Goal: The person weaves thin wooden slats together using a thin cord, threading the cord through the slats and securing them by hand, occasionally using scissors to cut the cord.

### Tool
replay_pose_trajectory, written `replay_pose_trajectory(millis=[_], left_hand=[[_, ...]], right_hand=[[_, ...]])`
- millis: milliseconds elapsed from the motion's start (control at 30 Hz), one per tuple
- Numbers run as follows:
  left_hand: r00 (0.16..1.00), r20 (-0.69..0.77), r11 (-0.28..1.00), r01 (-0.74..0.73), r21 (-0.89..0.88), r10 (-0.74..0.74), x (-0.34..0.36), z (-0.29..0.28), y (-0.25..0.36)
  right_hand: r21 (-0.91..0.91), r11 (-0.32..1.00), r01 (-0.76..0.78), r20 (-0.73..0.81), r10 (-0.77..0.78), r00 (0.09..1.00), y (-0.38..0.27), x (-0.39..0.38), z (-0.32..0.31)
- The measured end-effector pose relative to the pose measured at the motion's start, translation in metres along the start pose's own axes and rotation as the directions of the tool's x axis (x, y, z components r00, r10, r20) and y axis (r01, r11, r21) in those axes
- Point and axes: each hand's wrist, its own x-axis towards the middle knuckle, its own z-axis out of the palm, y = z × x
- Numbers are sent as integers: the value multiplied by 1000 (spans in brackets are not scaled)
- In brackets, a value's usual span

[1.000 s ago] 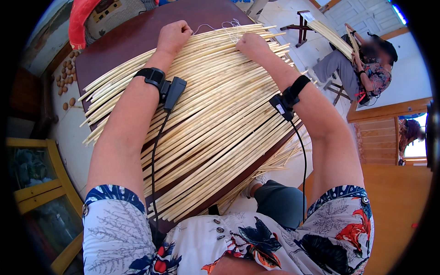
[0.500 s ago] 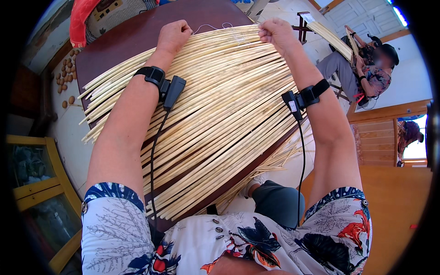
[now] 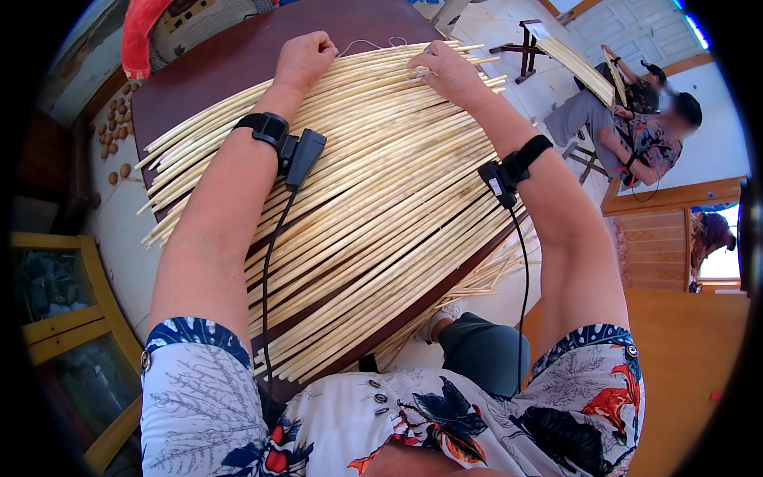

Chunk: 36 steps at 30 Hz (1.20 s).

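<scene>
Moved right hand (image 3: 453, 75) leftward over pale slender sticks (image 3: 373, 175), pinched closed, seemingly on white thread (image 3: 362, 41); likewise clenches left hand (image 3: 304, 60). Could tangle from slack looping.

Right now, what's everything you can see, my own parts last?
Table: one, dark red-brown, centre
Sticks: dozens, pale yellow, across the table
String: count unclear, white, far edge of the sticks
Loose sticks: several, pale, below the table's right side
Balls: many, brown, left on the floor
Cabinet: one, yellow-framed, lower left
Cloth: one, red, upper left
Stand: one, dark, upper right
Other people: at least three, patterned and dark clothes, right
Door: one, pale, top right
Wristbands: two, black, one per forearm
Shirt: one, white with print, bottom
Left hand: one, bare, at the string
Right hand: one, bare, over the sticks
</scene>
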Motion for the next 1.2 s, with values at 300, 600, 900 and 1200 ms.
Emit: replay_pose_trajectory(millis=[300, 600, 900, 1200], left_hand=[[1000, -18, 1000, -22, 10, 22, -1, -2, 1], [1000, -17, 1000, -13, -13, 13, -1, -1, -1], [999, -1, 999, -39, 14, 39, 0, -1, -4], [1000, 8, 1000, 10, -29, -10, -1, -2, 0]], right_hand=[[-95, 991, 98, -63, -105, 992, 6, 5, 2], [216, 974, -71, -117, 98, 988, -3, -5, -53], [276, 816, -509, 529, 313, 788, 19, -81, -87], [140, 933, -332, 19, 333, 943, 1, -88, -92]])
